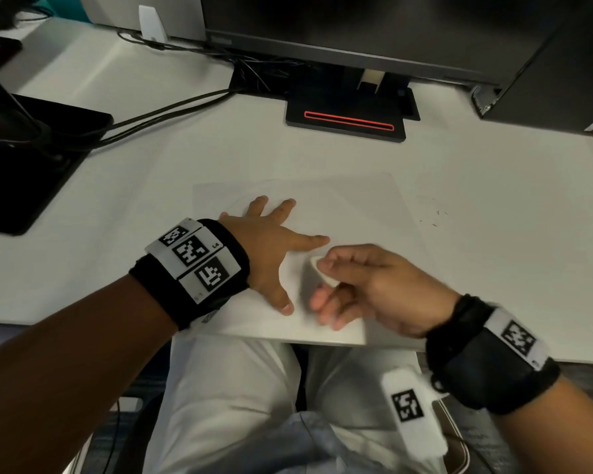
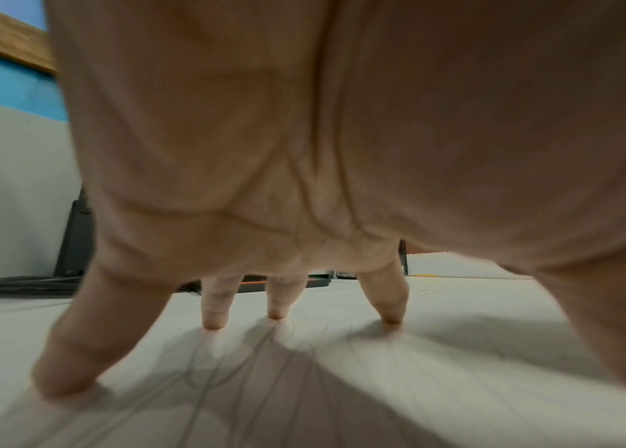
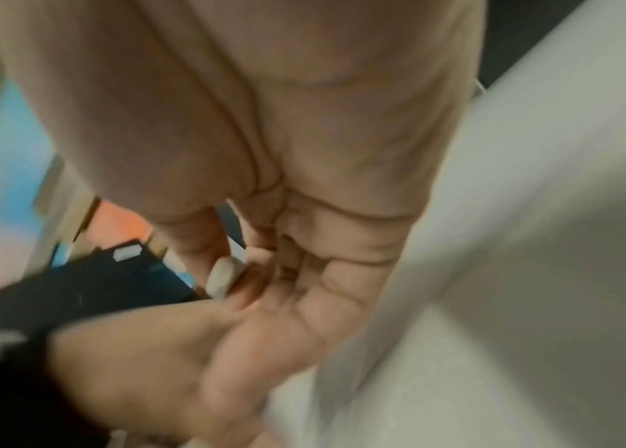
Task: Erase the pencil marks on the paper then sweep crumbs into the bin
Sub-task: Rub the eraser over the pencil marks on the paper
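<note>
Forearms filled the lower corners of the head view, each wrist wrapped in a black band carrying white coded tags. Low in the centre of that frame lay the paper [image 1: 356, 206], a white sheet flat on the white desk [image 1: 151, 165], its near edge at the desk's front lip. Pencil marks [image 2: 204, 379] showed as faint grey strokes in the left wrist view, under the palm's shadow.

Left hand [image 1: 271, 244] was spread flat on the sheet's left part, fingers straight and splayed, fingertips [image 2: 213, 321] pressing down on the paper. Just beside it, lower centre, the right hand [image 1: 367, 289] pinched a small white eraser [image 1: 320, 271] between thumb and forefinger — the other fingers curled under it. The eraser sat close over the sheet near the left thumb; motion blur left it unclear whether it touched. In the right wrist view the eraser [image 3: 223, 280] appeared pale and rounded at the fingertips.

Right of the sheet, a few dark crumbs [image 1: 437, 213] were scattered on the desk. Farther up the frame stood a black monitor base [image 1: 348, 111] with a glowing red strip, the monitor [image 1: 356, 22] above it, and dark cables [image 1: 172, 107] running toward the upper left.
</note>
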